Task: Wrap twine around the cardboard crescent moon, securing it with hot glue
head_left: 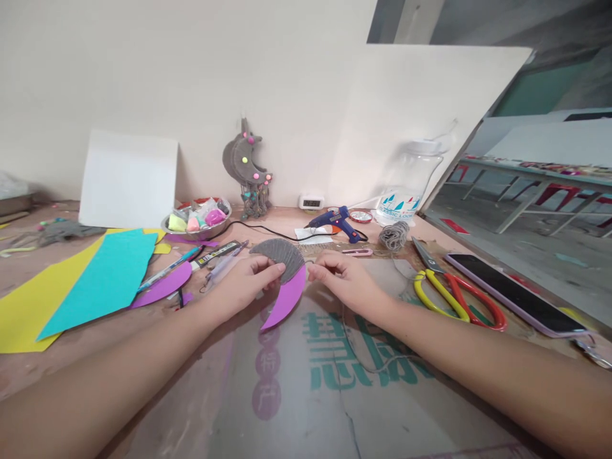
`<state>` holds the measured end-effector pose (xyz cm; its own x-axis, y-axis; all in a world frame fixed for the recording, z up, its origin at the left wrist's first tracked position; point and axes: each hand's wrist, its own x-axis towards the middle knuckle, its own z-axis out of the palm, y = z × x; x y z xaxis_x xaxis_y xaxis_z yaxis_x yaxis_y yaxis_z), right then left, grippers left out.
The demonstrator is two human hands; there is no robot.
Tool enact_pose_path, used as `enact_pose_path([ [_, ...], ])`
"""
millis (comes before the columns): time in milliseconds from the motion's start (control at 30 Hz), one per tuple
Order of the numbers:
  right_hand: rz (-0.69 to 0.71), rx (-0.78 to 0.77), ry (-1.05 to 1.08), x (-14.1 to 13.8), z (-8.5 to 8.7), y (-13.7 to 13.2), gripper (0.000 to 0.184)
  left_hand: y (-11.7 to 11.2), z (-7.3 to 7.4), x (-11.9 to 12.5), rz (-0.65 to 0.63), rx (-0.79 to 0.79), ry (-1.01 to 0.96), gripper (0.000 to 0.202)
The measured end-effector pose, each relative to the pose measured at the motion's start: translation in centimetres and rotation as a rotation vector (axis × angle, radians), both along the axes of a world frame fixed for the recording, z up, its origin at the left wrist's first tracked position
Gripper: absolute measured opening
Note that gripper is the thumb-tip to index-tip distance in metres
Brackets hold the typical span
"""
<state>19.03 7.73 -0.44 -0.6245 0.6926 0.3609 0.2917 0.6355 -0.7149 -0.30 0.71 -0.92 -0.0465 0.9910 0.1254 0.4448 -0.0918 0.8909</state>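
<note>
Roughly upright, the crescent (291,284) opens left, purple tip down

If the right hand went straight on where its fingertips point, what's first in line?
Most likely the purple crescent in the left hand; the right hand faces its outer edge, though depth is unclear from this view.

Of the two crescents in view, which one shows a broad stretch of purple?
The held crescent, pinched by the left hand: its lower end is bare purple below grey yarn. The wall crescent is grey, dotted with coloured balls.
</note>
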Motion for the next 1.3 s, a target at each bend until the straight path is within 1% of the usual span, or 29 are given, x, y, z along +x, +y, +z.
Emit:
enact_pose_path([
  [67,0.03,0.02,-0.042,-0.06,0.0,0.0,0.028,0.06,-0.22,-0.03,-0.004,-0.008,-0.038,0.038],
  [133,0.052,-0.005,-0.044,-0.11,-0.08,0.09,0.024,0.05,-0.35,0.03,-0.017,-0.021,-0.081,0.039],
  [233,0.086,-0.105,-0.019,-0.15,-0.19,0.25,0.021,-0.03,-0.38,0.2,-0.031,-0.032,-0.13,0.039],
  [333,0.08,-0.21,-0.004,-0.14,-0.21,0.3,0.02,-0.15,-0.21,0.34,-0.05,-0.059,-0.14,0.039],
  [433,0.08,-0.277,-0.001,-0.08,-0.21,0.22,0.021,-0.29,-0.04,0.48,-0.076,-0.131,-0.164,0.039],
  [500,0.076,-0.315,0.003,-0.05,-0.21,0.14,0.023,-0.35,-0.01,0.56,-0.094,-0.159,-0.22,0.039],
  [533,0.065,-0.33,0.009,-0.04,-0.21,0.11,0.024,-0.36,-0.01,0.58,-0.088,-0.148,-0.243,0.039],
  [600,0.024,-0.343,0.053,-0.04,-0.2,0.07,0.025,-0.32,-0.01,0.62,-0.071,-0.153,-0.225,0.039],
  [667,-0.014,-0.337,0.142,-0.04,-0.22,0.09,0.026,-0.23,0.06,0.64,-0.055,-0.138,-0.211,0.04],
  [767,-0.013,-0.329,0.25,0.03,-0.36,0.19,0.026,-0.13,0.25,0.65,-0.046,-0.112,-0.172,0.04],
  [867,0.01,-0.34,0.212,0.16,-0.52,0.24,0.029,-0.15,0.33,0.63,-0.052,-0.112,-0.161,0.039],
  [967,0.028,-0.329,0.148,0.21,-0.51,0.25,0.032,-0.21,0.08,0.59,-0.063,-0.12,-0.217,0.039],
  [1133,0.032,-0.342,0.137,0.04,-0.3,0.26,0.037,-0.16,-0.41,0.56,-0.056,-0.114,-0.247,0.04],
  [1200,0.028,-0.353,0.123,-0.02,-0.26,0.2,0.034,-0.14,-0.35,0.55,-0.061,-0.113,-0.224,0.04],
  [1300,0.007,-0.375,0.102,-0.05,-0.27,0.11,0.024,-0.23,0.03,0.59,-0.074,-0.098,-0.18,0.04],
])
